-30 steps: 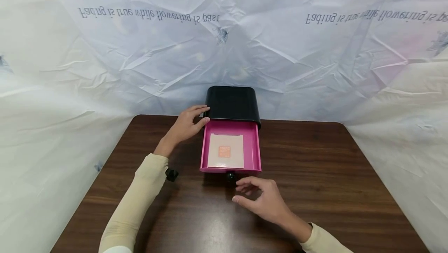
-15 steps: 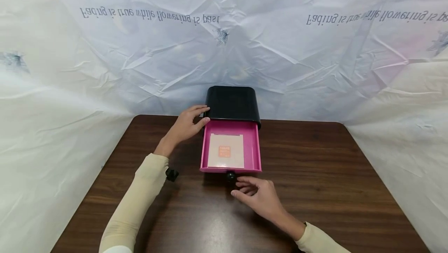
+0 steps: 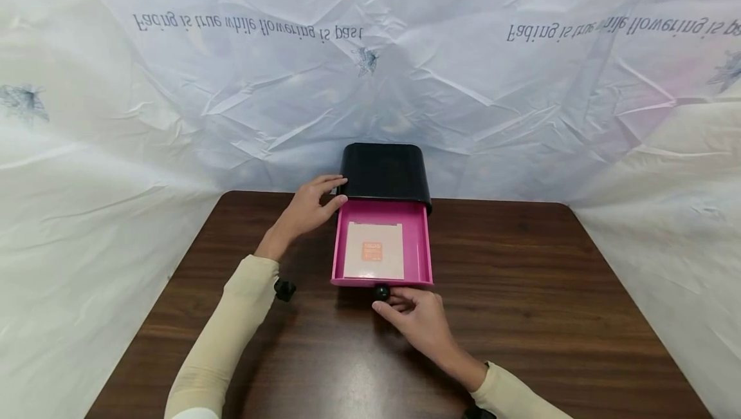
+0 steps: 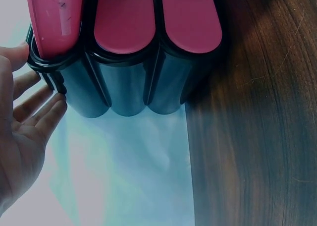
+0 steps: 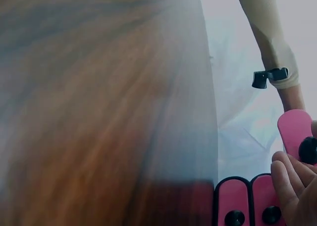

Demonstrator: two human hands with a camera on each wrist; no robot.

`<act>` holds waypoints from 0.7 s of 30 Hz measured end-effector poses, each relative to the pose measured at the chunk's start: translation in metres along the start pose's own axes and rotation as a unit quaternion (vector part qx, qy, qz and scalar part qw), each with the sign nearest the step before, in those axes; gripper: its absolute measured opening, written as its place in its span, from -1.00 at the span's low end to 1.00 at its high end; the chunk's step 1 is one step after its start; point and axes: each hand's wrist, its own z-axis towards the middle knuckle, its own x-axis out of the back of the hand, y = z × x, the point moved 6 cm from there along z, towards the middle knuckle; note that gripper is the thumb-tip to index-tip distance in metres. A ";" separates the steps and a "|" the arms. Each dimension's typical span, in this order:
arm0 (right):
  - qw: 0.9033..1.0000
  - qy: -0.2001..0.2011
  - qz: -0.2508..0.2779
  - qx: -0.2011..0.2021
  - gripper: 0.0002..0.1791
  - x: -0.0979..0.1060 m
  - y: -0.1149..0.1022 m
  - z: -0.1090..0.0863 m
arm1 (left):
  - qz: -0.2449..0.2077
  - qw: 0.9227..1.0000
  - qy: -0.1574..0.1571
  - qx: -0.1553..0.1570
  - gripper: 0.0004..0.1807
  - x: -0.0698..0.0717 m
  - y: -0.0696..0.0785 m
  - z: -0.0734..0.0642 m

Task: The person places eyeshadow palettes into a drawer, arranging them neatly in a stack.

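A black drawer unit (image 3: 384,171) stands on the table with its pink top drawer (image 3: 418,245) pulled out. Inside the drawer lies a flat, pale, square packet (image 3: 361,271) with an orange label (image 3: 372,251). My left hand (image 3: 309,206) rests against the unit's left side, fingers nearly straight; the left wrist view shows the fingertips along the black wall and the thumb at the front corner. My right hand (image 3: 422,319) has its thumb and fingers on either side of the round black knob (image 3: 381,292) at the drawer's front.
Two lower pink drawers (image 4: 124,25) sit shut beneath, each with its own black knob (image 5: 234,218). The dark wood table (image 3: 521,277) extends on both sides. A pale printed sheet (image 3: 278,97) hangs behind and beside it.
My right hand has moved left and slightly forward to the drawer knob. The left hand, the unit and the pulled-out drawer have stayed in place.
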 end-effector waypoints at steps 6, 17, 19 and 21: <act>0.999 0.030 -0.010 0.007 -0.78 -0.001 -0.003 0.001 | -0.005 1.000 -0.001 0.001 -0.42 -0.001 -0.002 0.001; 0.999 0.048 0.001 0.020 -0.85 0.004 -0.011 0.002 | -0.003 1.000 -0.002 0.000 -0.42 0.000 -0.001 0.001; 0.998 0.057 0.001 0.028 -0.85 0.007 -0.014 0.004 | -0.002 1.000 -0.003 -0.002 -0.41 0.000 -0.001 0.001; 0.997 0.064 -0.004 0.037 -0.85 0.009 -0.017 0.005 | 0.000 1.000 -0.003 -0.002 -0.41 0.000 -0.001 0.000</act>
